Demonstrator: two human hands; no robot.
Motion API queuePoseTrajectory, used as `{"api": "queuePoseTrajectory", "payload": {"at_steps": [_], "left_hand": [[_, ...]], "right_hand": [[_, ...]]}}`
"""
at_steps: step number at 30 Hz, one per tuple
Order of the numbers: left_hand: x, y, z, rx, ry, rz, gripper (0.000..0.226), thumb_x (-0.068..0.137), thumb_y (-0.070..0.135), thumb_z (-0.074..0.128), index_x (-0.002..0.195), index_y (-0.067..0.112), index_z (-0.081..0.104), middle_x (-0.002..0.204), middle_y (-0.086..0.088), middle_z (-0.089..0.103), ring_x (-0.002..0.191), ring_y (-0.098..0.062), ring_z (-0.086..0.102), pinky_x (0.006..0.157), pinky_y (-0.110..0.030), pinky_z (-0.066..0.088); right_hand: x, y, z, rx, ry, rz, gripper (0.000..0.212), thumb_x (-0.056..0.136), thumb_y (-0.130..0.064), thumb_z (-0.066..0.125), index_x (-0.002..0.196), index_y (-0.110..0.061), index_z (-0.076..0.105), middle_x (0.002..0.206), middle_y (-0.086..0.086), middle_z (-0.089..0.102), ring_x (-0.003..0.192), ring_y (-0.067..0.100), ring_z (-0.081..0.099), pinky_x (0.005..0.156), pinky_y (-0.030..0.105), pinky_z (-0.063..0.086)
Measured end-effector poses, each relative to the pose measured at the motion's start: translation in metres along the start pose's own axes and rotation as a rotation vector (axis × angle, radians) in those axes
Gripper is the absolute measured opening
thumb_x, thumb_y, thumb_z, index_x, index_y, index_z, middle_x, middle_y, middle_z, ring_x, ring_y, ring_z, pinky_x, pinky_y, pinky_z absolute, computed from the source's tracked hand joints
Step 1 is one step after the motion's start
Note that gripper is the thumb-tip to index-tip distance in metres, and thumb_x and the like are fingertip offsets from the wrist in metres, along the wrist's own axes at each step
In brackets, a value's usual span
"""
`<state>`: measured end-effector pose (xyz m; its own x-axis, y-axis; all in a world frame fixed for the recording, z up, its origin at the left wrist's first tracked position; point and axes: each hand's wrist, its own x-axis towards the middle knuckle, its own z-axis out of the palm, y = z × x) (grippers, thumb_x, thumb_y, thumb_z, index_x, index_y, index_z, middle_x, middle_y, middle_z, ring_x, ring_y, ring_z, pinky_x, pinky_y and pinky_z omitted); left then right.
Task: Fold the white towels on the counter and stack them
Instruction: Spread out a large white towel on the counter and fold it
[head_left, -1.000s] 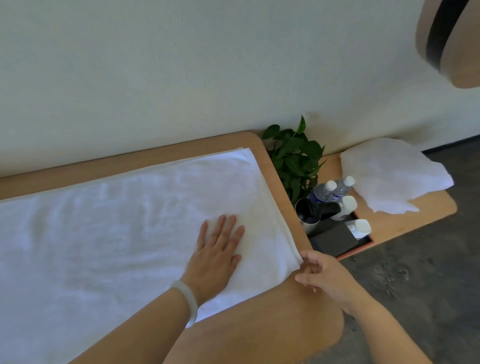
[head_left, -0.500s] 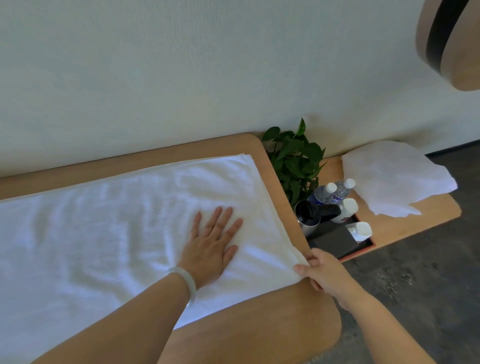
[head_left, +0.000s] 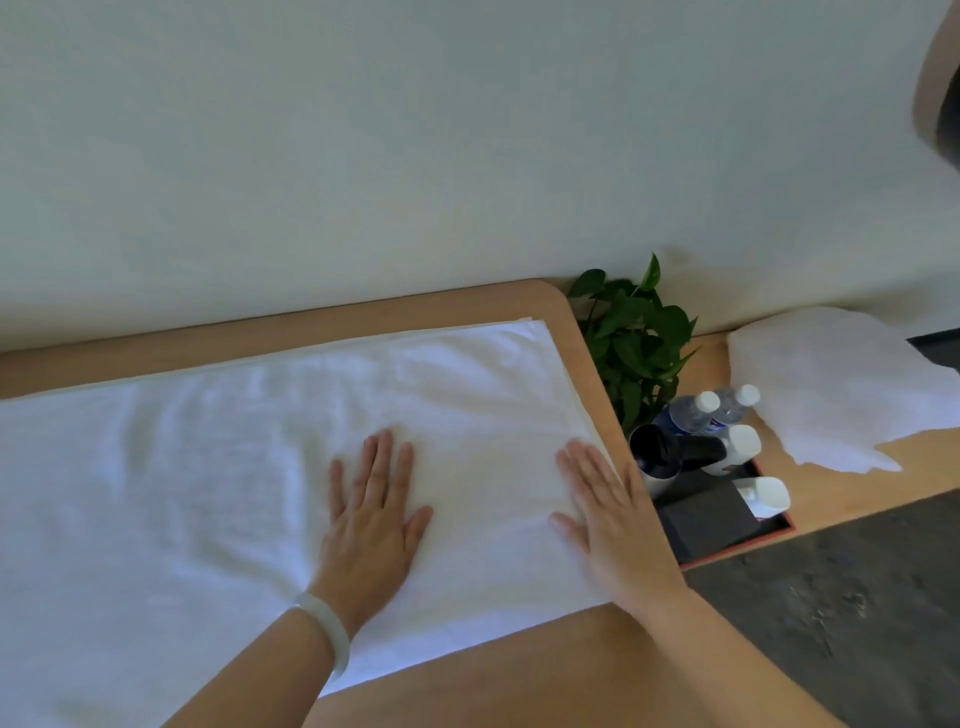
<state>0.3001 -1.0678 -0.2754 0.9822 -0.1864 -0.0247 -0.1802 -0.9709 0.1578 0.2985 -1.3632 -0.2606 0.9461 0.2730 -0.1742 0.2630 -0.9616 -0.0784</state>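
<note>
White towel (head_left: 208, 493) lies spread flat on the wooden counter (head_left: 519, 675). Its long axis runs left to right, parallel to the wall, and its left end passes out of view. Its right short edge stops just inside the counter's right side, where stacked edges at the far corner suggest the cloth is already doubled. Both hands rest palm down on it with fingers straight and lightly spread, pinching nothing. The left hand (head_left: 371, 525) presses near the middle of the visible stretch. The right hand (head_left: 608, 519) lies along the right short edge, its outer side at the cloth's border. The right hand is therefore the nearer one to that free end, so the likely next fold would carry this end leftward along the long axis, over the line the left hand holds down. A second towel (head_left: 831, 384), crumpled, waits well apart on the lower ledge to the right, beyond a potted plant (head_left: 634, 343).
</note>
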Motion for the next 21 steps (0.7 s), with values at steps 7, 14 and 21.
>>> {"api": "queuePoseTrajectory", "payload": {"at_steps": [7,14,21], "left_hand": [[0.032,-0.031,-0.017,0.046,0.028,-0.175,0.066,0.100,0.050,0.019,0.155,0.014,0.021,0.162,-0.015,0.015,0.150,-0.033,0.014,0.117,-0.061,0.014],[0.038,-0.117,-0.014,0.017,0.027,-0.303,0.061,0.099,0.052,0.009,0.156,0.032,0.013,0.165,0.005,0.006,0.151,-0.022,0.007,0.117,-0.059,0.011],[0.040,-0.115,-0.014,0.016,0.037,-0.315,0.060,0.099,0.047,0.017,0.157,0.031,0.013,0.165,0.005,0.004,0.151,-0.019,0.003,0.118,-0.057,0.007]], "right_hand": [[0.080,-0.106,-0.026,0.093,0.164,-0.163,0.063,0.104,-0.052,0.012,0.157,-0.018,0.020,0.165,0.005,0.012,0.153,0.023,0.001,0.120,0.052,0.003],[0.166,-0.025,-0.017,-0.019,0.089,-0.027,0.070,0.097,-0.058,-0.007,0.157,-0.024,0.003,0.164,-0.005,-0.005,0.152,0.017,-0.002,0.122,0.043,-0.001],[0.170,-0.096,-0.021,-0.052,0.080,-0.552,0.061,0.105,-0.046,0.019,0.156,-0.014,0.023,0.164,0.005,0.014,0.152,0.020,0.009,0.122,0.043,0.002]]}}
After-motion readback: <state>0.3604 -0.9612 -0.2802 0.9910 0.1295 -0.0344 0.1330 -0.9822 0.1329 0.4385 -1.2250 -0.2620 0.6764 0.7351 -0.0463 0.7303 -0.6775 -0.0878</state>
